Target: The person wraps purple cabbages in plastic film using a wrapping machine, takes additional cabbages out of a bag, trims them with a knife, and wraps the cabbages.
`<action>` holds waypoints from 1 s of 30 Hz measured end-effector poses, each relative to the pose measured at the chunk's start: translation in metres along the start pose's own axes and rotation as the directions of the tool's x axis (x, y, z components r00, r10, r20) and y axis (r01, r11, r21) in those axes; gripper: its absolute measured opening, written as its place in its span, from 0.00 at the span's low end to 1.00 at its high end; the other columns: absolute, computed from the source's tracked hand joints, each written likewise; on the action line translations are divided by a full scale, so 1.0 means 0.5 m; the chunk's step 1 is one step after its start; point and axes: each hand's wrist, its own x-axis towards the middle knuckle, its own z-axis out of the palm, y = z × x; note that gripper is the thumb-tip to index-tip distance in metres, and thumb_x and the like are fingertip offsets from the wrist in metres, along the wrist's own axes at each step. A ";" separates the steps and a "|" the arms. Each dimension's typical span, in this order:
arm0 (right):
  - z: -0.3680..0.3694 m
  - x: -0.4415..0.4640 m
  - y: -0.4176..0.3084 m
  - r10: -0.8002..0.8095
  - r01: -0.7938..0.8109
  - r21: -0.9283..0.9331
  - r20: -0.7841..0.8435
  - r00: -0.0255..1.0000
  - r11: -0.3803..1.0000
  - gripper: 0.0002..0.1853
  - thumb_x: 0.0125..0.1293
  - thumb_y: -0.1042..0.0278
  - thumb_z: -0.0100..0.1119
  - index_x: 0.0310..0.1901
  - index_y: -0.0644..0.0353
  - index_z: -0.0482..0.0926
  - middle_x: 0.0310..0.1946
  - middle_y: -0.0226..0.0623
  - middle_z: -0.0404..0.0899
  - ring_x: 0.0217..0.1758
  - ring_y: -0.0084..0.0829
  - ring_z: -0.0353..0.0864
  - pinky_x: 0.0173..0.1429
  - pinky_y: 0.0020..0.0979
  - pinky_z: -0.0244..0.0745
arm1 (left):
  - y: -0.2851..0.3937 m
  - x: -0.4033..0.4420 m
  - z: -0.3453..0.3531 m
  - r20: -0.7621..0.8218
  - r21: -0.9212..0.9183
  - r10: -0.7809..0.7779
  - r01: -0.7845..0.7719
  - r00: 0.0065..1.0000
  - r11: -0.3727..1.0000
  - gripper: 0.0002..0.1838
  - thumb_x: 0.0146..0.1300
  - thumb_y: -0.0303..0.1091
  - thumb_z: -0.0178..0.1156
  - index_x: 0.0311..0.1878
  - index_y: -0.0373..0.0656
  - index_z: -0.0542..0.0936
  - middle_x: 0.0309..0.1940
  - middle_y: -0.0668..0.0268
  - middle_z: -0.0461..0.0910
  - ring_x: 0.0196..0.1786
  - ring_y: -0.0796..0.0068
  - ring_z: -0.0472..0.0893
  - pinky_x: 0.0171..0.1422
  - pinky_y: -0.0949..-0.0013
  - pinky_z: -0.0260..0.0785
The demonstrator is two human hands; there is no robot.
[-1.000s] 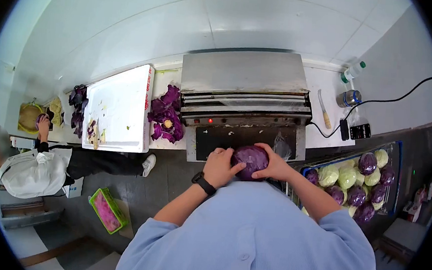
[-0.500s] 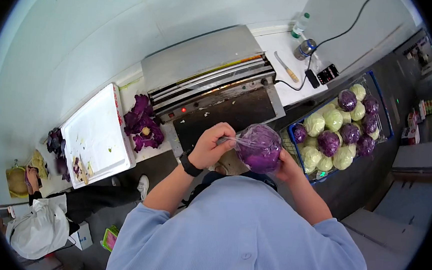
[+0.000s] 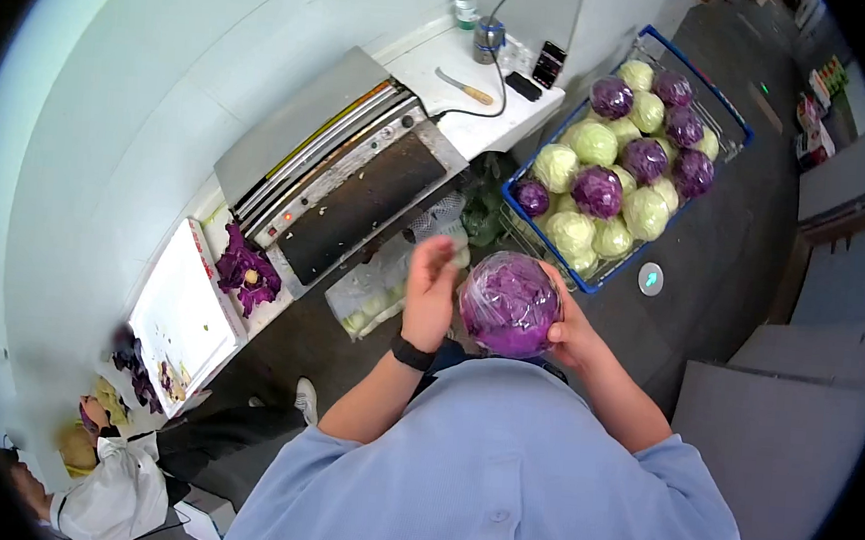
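A purple cabbage (image 3: 510, 306) in shiny clear film is in front of my body. My right hand (image 3: 574, 325) grips it from the right side, fingers curved round it. Just left of the cabbage, my left hand (image 3: 431, 295) is raised with a dark band at the wrist. Its fingers are stretched out, slightly blurred, and hold nothing. Beyond my hands to the left stands a film-wrapping machine (image 3: 361, 210) with a dark plate and a small red light.
At right stands a blue-rimmed wire cart (image 3: 701, 83) piled with wrapped green and purple cabbages. Purple leaves (image 3: 249, 272) and a white tray (image 3: 174, 302) lie left. A knife (image 3: 465, 90) and phone (image 3: 549, 64) lie on the counter. A co-worker (image 3: 116, 494) is lower left.
My left hand has let go of the gathered film and moved off the cabbage. My view has turned right, bringing the cart nearer the middle.
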 end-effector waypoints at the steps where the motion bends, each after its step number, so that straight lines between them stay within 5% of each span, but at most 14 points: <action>1: -0.016 -0.008 0.003 -0.050 0.050 0.031 0.000 0.999 0.998 0.66 0.37 0.53 0.88 0.78 0.51 0.53 0.73 0.38 0.63 0.75 0.39 0.67 0.78 0.42 0.64 | 0.027 -0.008 0.009 -0.033 0.213 0.181 -0.170 0.983 0.962 0.17 0.73 0.25 0.51 0.63 0.38 0.74 0.58 0.60 0.75 0.62 0.65 0.75 0.70 0.62 0.65; 3: -0.021 -0.034 0.000 -0.138 0.134 -0.064 -0.078 0.987 0.989 0.65 0.38 0.55 0.88 0.77 0.51 0.55 0.72 0.38 0.63 0.75 0.38 0.66 0.78 0.42 0.63 | 0.077 -0.048 0.027 0.120 0.461 0.477 -0.474 0.871 0.750 0.18 0.72 0.30 0.52 0.63 0.34 0.75 0.64 0.54 0.75 0.65 0.58 0.75 0.72 0.58 0.64; 6: -0.033 -0.054 0.005 -0.217 0.201 -0.176 -0.076 0.973 0.964 0.62 0.39 0.58 0.87 0.77 0.53 0.57 0.72 0.39 0.63 0.75 0.37 0.65 0.78 0.40 0.61 | 0.151 -0.101 0.103 0.423 0.502 0.430 -0.602 0.797 0.622 0.27 0.74 0.38 0.52 0.71 0.32 0.69 0.69 0.45 0.71 0.72 0.46 0.71 0.77 0.54 0.59; 9: -0.024 -0.061 0.016 -0.265 0.251 -0.210 -0.041 0.964 0.945 0.62 0.39 0.59 0.88 0.76 0.54 0.58 0.71 0.39 0.63 0.75 0.37 0.64 0.79 0.39 0.57 | 0.153 -0.099 0.129 0.365 0.605 0.438 -0.567 0.822 0.560 0.30 0.78 0.43 0.47 0.74 0.32 0.64 0.71 0.45 0.70 0.74 0.50 0.70 0.78 0.56 0.58; 12: -0.026 -0.072 0.019 -0.318 0.318 -0.376 0.062 0.946 0.870 0.62 0.38 0.58 0.88 0.76 0.54 0.58 0.71 0.39 0.63 0.75 0.36 0.63 0.79 0.38 0.57 | 0.127 -0.070 0.101 0.296 0.234 0.101 -0.174 0.950 0.956 0.34 0.82 0.53 0.38 0.75 0.32 0.64 0.74 0.50 0.68 0.74 0.55 0.70 0.77 0.58 0.60; 17: -0.024 -0.080 0.011 -0.272 0.305 -0.354 0.141 0.952 0.884 0.65 0.37 0.56 0.89 0.76 0.55 0.56 0.71 0.38 0.64 0.76 0.36 0.63 0.79 0.39 0.56 | 0.116 -0.019 0.051 0.629 -0.063 -0.132 0.219 0.766 0.974 0.34 0.82 0.54 0.34 0.78 0.37 0.61 0.77 0.58 0.64 0.77 0.65 0.65 0.82 0.60 0.54; 21: -0.017 -0.079 0.017 -0.273 0.318 -0.327 0.179 0.945 0.890 0.65 0.36 0.56 0.89 0.77 0.56 0.56 0.71 0.39 0.64 0.76 0.36 0.63 0.79 0.40 0.56 | 0.081 -0.003 0.042 0.663 -0.182 -0.139 0.338 0.736 0.923 0.36 0.81 0.55 0.39 0.81 0.41 0.56 0.83 0.61 0.52 0.82 0.67 0.54 0.85 0.59 0.44; 24: -0.016 -0.070 0.020 -0.277 0.342 -0.322 0.232 0.932 0.883 0.64 0.37 0.57 0.89 0.77 0.55 0.56 0.71 0.39 0.64 0.76 0.36 0.63 0.79 0.39 0.56 | 0.058 0.000 0.035 0.566 -0.177 -0.174 0.325 0.806 0.929 0.33 0.81 0.51 0.44 0.80 0.42 0.59 0.82 0.60 0.53 0.81 0.62 0.56 0.84 0.60 0.46; 25: -0.015 -0.068 0.019 -0.273 0.336 -0.314 0.229 0.934 0.888 0.64 0.38 0.58 0.89 0.77 0.55 0.56 0.71 0.39 0.64 0.76 0.36 0.62 0.79 0.39 0.56 | 0.059 0.006 0.026 0.453 0.079 -0.080 0.050 0.888 0.996 0.32 0.80 0.49 0.47 0.79 0.41 0.60 0.81 0.59 0.54 0.82 0.61 0.55 0.84 0.59 0.47; 27: -0.019 -0.069 0.011 -0.279 0.336 -0.327 0.210 0.937 0.883 0.63 0.39 0.59 0.89 0.77 0.55 0.56 0.71 0.40 0.64 0.76 0.36 0.63 0.79 0.39 0.56 | 0.069 0.023 -0.002 0.337 0.596 0.228 -0.394 0.914 0.700 0.31 0.78 0.44 0.51 0.78 0.40 0.61 0.81 0.58 0.55 0.82 0.59 0.54 0.83 0.59 0.47; 28: -0.016 -0.066 0.007 -0.287 0.341 -0.347 0.197 0.937 0.874 0.63 0.39 0.59 0.88 0.77 0.55 0.56 0.71 0.40 0.64 0.76 0.36 0.63 0.79 0.39 0.56 | 0.103 0.012 -0.009 0.378 0.448 0.236 -0.400 0.895 0.800 0.28 0.77 0.37 0.53 0.76 0.39 0.63 0.80 0.55 0.56 0.82 0.55 0.55 0.82 0.57 0.50; 30: -0.004 -0.068 0.000 -0.261 0.303 -0.366 0.162 0.952 0.880 0.63 0.41 0.60 0.88 0.77 0.55 0.54 0.70 0.41 0.65 0.75 0.36 0.65 0.79 0.39 0.58 | 0.139 -0.034 -0.014 0.446 -0.065 0.052 -0.025 0.894 0.998 0.39 0.68 0.43 0.65 0.77 0.39 0.61 0.79 0.52 0.57 0.80 0.54 0.59 0.81 0.56 0.53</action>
